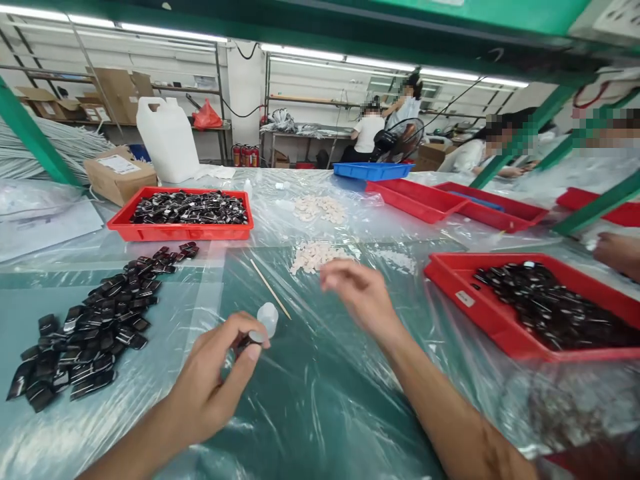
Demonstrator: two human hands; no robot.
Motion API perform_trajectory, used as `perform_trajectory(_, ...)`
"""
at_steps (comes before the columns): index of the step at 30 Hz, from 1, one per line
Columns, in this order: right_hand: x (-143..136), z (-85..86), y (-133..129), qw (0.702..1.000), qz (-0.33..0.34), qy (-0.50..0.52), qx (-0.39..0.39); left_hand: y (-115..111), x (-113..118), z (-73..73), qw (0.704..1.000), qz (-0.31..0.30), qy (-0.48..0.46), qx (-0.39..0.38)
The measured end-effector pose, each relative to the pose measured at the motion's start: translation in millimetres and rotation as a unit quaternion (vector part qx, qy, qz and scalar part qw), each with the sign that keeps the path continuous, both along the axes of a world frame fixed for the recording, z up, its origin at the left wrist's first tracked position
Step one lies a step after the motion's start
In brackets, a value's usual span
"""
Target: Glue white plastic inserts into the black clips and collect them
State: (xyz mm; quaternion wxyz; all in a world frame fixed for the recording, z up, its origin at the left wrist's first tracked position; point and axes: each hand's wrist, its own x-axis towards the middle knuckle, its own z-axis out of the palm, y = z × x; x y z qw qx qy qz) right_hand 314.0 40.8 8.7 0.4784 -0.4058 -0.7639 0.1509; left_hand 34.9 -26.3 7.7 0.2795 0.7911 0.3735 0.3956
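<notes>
Near the lower centre of the frame, your left hand [213, 380] has thumb and forefinger pinched together on a small dark piece [257, 337] with a greyish rounded face; the piece lies at the fingertips. Just beyond it is a translucent round object [269, 317]; whether this touches your fingers cannot be told. Your right hand [363, 293], right of centre, is raised with fingers curled, well apart from the left; whether the fingertips meet or grip anything cannot be seen. Behind those fingers lies a pile of pale pieces [307, 257], with a scatter of white bits [399, 261] to its right. A thin stick [270, 288] lies on the plastic sheeting between your hands, above the translucent object in the frame. Loose black pieces [103, 320] spread across the left of the frame, below a red tray [180, 232]; a second red tray [447, 279], also bearing black pieces, occupies the right.
</notes>
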Motion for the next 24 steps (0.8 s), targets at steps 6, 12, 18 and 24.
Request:
perform_trajectory(6,124,-30.3,46,0.961,-0.273,-0.024,0.024,6,-4,-5.2,0.997,-0.033,0.069,-0.017)
perform_trajectory(12,153,-60.0,48,0.927,-0.369,-0.054,-0.045,12,-4,-19.7,0.998,-0.048,0.033,-0.002)
perform_trajectory(18,147,-64.6,69,0.868,-0.471,-0.031,-0.151,10,-8,-21.3,0.990,-0.052,0.102,-0.080)
perform_trajectory(24,144,-60.0,65,0.855,-0.480,0.003,-0.195,6,-7,-15.8,0.978,-0.057,0.169,-0.105)
